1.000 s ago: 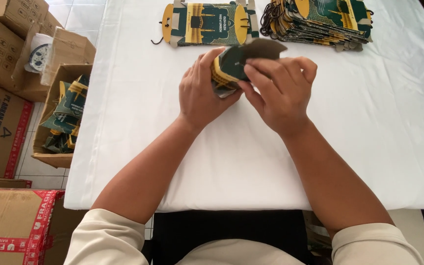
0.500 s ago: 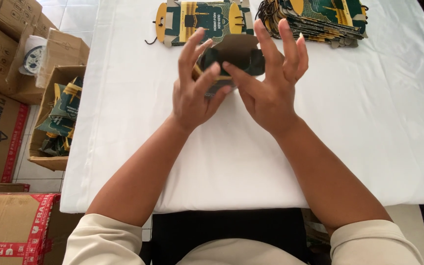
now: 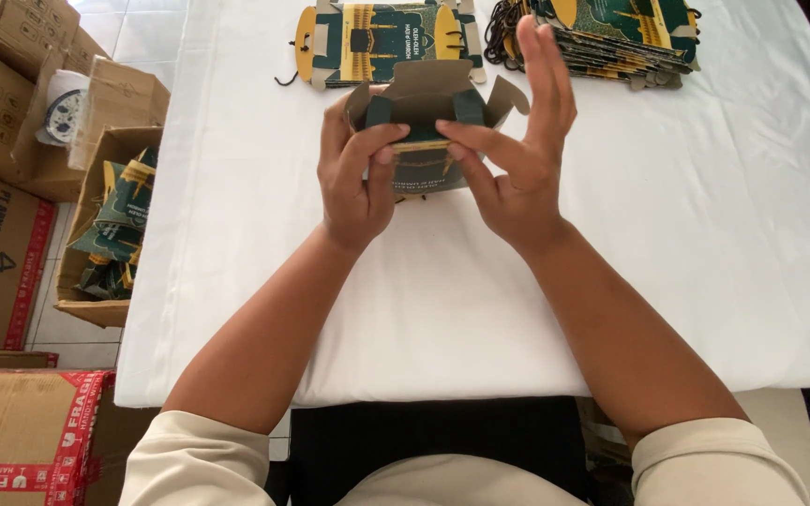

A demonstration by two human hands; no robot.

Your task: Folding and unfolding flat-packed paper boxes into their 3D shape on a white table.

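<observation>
Near edge: two forearms in cream sleeves come up over the white-covered bench (image 3: 611, 281) from the bottom of the view. Left hand (image 3: 356, 178) is clamped on the small green-and-gold carton (image 3: 428, 126) — thumb and fingers curl round its left side, fingertips pressing on the top rim. Right hand (image 3: 517, 159) pinches the carton's front rim between thumb and forefinger; the remaining fingers are spread and lifted, pointing away from the body. The carton is held between both hands just above the bench, roughly centred, its open top up with brown flaps splayed left, back and right. Its long axis runs left–right, across the person's body, so each hand takes one end; neither is clearly nearer, though the left has the fuller grip.

Beyond the carton, lying on the bench: one flat unfolded carton blank (image 3: 382, 42) with cord handles, directly behind the held one. Further right, a thick stack of flat blanks (image 3: 625, 33), well apart from the hands.

Off the bench to the left, on the floor: an open cardboard box of finished cartons (image 3: 110, 215), plus more brown shipping boxes (image 3: 2, 84) around it.
</observation>
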